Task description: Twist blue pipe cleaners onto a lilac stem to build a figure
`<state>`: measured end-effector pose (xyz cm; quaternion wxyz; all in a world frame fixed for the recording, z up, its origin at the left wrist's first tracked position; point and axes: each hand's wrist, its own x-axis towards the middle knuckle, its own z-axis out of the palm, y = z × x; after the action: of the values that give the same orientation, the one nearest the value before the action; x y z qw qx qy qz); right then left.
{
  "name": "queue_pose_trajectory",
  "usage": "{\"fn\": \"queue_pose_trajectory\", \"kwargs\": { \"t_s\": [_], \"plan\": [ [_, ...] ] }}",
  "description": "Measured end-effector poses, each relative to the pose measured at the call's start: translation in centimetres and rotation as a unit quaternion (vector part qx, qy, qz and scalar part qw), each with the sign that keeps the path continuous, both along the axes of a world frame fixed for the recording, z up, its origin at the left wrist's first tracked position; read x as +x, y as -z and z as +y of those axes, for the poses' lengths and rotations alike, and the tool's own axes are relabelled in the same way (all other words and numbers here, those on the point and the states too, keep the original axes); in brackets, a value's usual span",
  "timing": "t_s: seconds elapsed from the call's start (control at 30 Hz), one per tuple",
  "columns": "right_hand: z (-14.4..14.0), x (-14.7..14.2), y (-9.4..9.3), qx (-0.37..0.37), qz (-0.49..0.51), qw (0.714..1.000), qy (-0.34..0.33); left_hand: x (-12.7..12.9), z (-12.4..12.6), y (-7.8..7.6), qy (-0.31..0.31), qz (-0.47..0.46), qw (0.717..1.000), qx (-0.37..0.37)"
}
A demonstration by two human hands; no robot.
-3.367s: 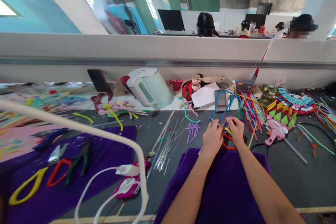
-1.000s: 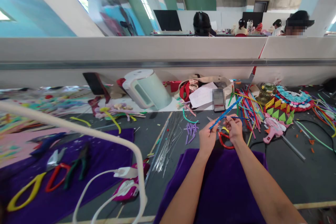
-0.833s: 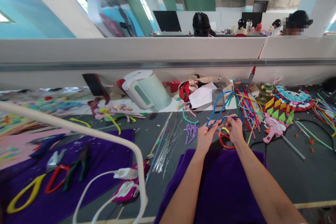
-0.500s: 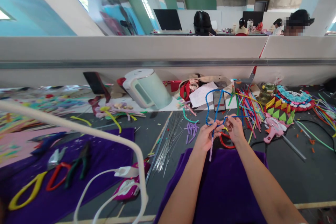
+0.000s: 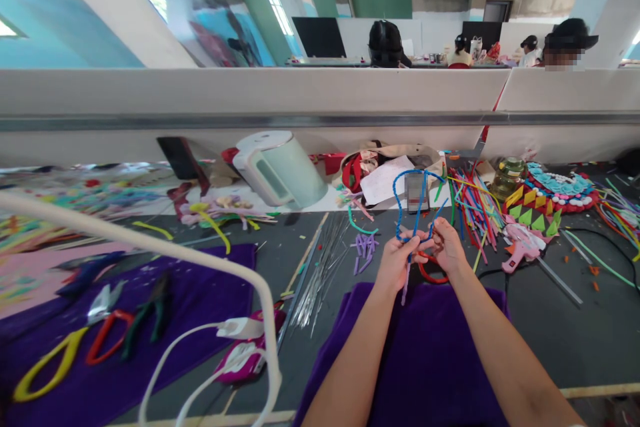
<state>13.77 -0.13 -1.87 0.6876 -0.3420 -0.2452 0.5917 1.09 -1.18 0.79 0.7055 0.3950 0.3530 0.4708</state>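
a: what is different from a moment ago?

b: nearest to the camera lies the purple cloth [image 5: 425,360], with both forearms above it. over its far edge the two hands have come closer together. half a second ago the right hand [image 5: 449,248] pinched one blue strand out to its side; now that strand is folded in, next to the left hand [image 5: 397,260].

a: and the blue pipe cleaner [image 5: 411,203]?

b: one second ago it was a nearly straight stick. now it stands as a tall narrow loop above the hands, and its pale tail hangs down below the left hand. i judge the bending is well advanced and the base is being gathered.

a: how are the fingers?

b: both hands are closed narrow, thumb against fingertips, pinching the bottom of the loop. the wrists almost touch, palms turned to each other.

a: what is behind?

b: just under the hands a red ring [image 5: 431,271], farther a bundle of coloured stems [image 5: 473,207], and far left the kettle [image 5: 277,170].
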Motion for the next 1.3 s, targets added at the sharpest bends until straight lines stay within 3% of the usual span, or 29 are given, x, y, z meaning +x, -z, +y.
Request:
{"fn": "queue_pose_trajectory", "kwargs": {
  "t_s": [0.23,0.37,0.47,0.57,0.63,0.7,0.8,0.9,0.97,1.07,1.3],
  "plan": [
    [0.3,-0.5,0.7,0.016,-0.103,0.990,0.092,0.8,-0.3,0.5,-0.051,0.083,0.992,0.080],
    [0.3,-0.6,1.1,0.022,-0.206,0.968,0.144,1.0,-0.2,1.3,-0.056,0.157,0.978,0.128],
    [0.3,-0.5,1.3,0.023,-0.289,0.941,0.174,0.9,-0.4,1.5,-0.062,0.247,0.949,0.189],
    [0.1,-0.3,1.1,0.019,-0.343,0.923,0.175,0.8,-0.7,1.2,-0.069,0.342,0.902,0.255],
    [-0.2,-0.3,0.8,0.025,-0.350,0.921,0.169,0.7,-0.9,1.1,-0.071,0.380,0.874,0.295],
    [-0.4,-0.3,0.5,0.035,-0.331,0.929,0.161,0.7,-0.9,1.0,-0.071,0.386,0.865,0.312],
    [-0.3,-0.3,0.2,0.042,-0.262,0.952,0.151,0.8,-0.7,1.2,-0.058,0.324,0.908,0.259],
    [-0.1,-0.3,0.3,0.030,-0.173,0.977,0.118,0.8,-0.4,1.2,-0.045,0.199,0.966,0.158],
    [0.1,-0.3,0.5,0.016,-0.123,0.988,0.094,0.7,-0.2,1.0,-0.044,0.120,0.987,0.099],
    [0.3,-0.2,0.6,0.001,-0.079,0.994,0.069,0.5,0.0,0.7,-0.038,0.045,0.998,0.035],
    [0.1,0.1,0.0,0.022,-0.068,0.995,0.065,0.1,0.7,0.9,-0.015,-0.017,0.998,-0.066]
  ]
}}
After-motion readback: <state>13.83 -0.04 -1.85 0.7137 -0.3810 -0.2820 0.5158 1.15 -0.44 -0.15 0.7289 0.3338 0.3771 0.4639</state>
